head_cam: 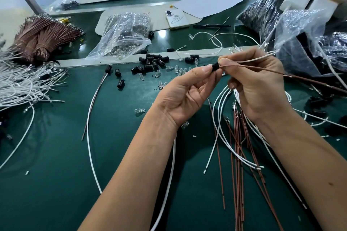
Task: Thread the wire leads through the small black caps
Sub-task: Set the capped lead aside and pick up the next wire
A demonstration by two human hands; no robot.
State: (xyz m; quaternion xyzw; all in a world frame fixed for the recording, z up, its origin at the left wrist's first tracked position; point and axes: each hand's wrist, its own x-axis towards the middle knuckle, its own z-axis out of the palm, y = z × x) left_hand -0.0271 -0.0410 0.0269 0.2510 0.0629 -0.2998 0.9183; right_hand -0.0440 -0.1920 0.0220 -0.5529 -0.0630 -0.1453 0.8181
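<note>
Left hand (185,97) pinches one black cap (215,66); right hand (257,80) pinches brown lead (262,69) and white lead (249,60) at its mouth.
Nearer me than this cap, loose leads (237,148) wait; beyond it, spare caps (150,63) sit unthreaded, one finished cap (109,68) left of them, so I judge most remains.

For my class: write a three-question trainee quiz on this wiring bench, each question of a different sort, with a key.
1. True or false: the left hand pinches a black cap.
2. Which wires does the right hand feed at the cap? A. brown wire and white wire B. two green ones
3. Fill in: the phone lies face ____.

Key: 1 true; 2 A; 3 down.
</note>
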